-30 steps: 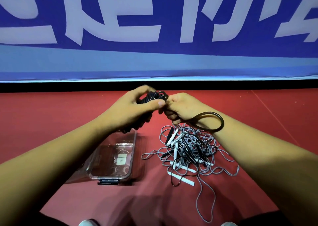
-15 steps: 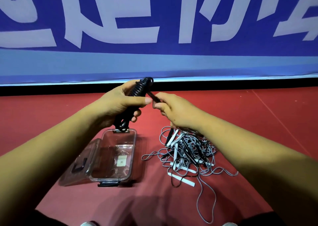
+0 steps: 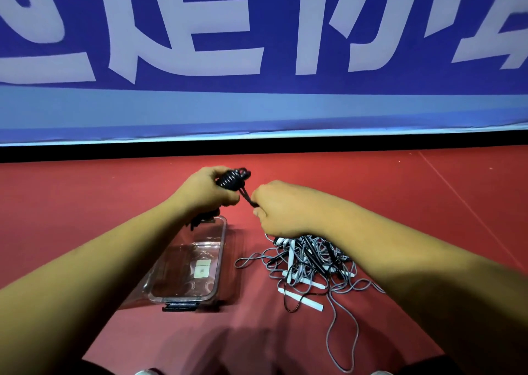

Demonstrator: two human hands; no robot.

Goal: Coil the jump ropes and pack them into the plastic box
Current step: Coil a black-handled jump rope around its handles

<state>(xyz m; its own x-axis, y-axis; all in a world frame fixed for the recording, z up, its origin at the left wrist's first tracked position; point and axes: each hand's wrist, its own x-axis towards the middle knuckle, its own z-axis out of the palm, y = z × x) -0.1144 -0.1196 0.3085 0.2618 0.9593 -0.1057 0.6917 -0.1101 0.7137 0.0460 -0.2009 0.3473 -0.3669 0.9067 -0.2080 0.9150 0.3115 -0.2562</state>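
My left hand (image 3: 204,191) grips a black jump rope (image 3: 232,180) wound into a tight coil around its handles, held up above the red floor. My right hand (image 3: 281,206) pinches the rope's loose end just right of the coil, and the strand runs taut between the two hands. Below my left forearm a clear plastic box (image 3: 220,249) lies open on the floor with nothing in it but a small label. To its right sits a tangled pile of grey and black jump ropes (image 3: 310,263) with white handles.
A blue banner with large white characters (image 3: 257,46) stands across the back, a black strip at its foot. The red floor (image 3: 85,203) stretches to both sides. The box's lid (image 3: 134,297) lies hinged open at its left, mostly hidden by my left arm.
Both hands have come lower. The wide loop that hung from my right hand a second ago is gone, pulled tight against the coil, and my right hand now draws the end down and right.
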